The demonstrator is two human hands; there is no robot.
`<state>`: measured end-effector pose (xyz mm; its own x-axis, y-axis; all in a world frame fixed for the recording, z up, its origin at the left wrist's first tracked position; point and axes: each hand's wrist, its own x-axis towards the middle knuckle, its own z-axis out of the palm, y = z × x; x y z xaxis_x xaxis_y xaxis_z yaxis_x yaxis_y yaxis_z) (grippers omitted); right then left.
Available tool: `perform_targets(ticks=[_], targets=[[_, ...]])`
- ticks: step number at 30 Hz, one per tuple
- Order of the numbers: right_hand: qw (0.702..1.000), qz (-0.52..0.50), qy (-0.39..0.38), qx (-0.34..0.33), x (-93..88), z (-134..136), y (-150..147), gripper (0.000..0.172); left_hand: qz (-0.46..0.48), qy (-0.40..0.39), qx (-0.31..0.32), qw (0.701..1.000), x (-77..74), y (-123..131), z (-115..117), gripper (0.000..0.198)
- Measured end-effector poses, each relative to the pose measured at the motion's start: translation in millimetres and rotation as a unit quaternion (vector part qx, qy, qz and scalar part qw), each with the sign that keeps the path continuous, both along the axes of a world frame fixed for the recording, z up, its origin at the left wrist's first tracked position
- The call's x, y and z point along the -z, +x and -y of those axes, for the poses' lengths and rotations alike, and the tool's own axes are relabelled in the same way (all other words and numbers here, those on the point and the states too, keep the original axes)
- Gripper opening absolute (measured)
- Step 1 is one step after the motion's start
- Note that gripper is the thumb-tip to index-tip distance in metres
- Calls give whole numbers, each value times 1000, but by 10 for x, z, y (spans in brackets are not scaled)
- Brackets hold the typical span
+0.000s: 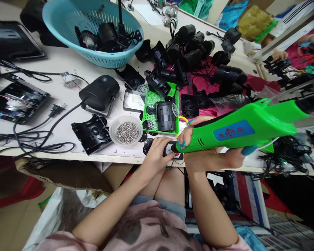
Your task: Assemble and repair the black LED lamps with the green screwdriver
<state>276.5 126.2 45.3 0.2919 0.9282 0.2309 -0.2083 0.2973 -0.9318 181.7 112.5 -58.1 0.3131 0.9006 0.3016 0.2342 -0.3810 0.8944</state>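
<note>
My right hand [211,158] is wrapped round a green electric screwdriver [225,130] with a blue label, held slanting with its tip down to the left. That tip meets a small dark part [169,149] at the table's front edge. My left hand [157,151] has its fingers closed on this part; its exact kind is mostly hidden by fingers and tool. Just left of my left hand stands a round tub of small screws [127,132]. Behind the hands, a green basket [161,131] holds a black cylindrical housing [165,116] and clear discs.
A blue colander [112,61] with black parts stands at the back left. Black housings [191,48] crowd a pink cloth. A black heater-like unit [99,92] and a half shell [91,134] lie left, with cables. Another person's hand [278,55] shows at far right.
</note>
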Motion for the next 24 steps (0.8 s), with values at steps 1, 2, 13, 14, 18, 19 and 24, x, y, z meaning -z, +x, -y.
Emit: perform_targets(ticks=[1,2,13,14,18,19,24], targets=[[1000,-13,1,3,5,0,-11,61,1,0,-1,1000,0,3,1,42],[1000,-27,9,9,4,-1,-26,59,2,-1,-1,1000,0,5,2,41],[995,28,78,56,-90,-51,-159,57,-10,-41,6,999,-32,5,-13,34],[994,33,79,66,-73,-50,-168,58,-9,-41,3,999,-37,14,-11,33],[995,40,62,73,-56,-24,-169,62,-11,-16,-5,1000,-90,-14,35,39],[995,36,61,74,-69,-17,-163,62,-12,-4,-7,1000,-113,-57,60,43],[987,-9,121,101,-128,-86,-212,67,-23,6,-70,997,-216,-471,267,36]])
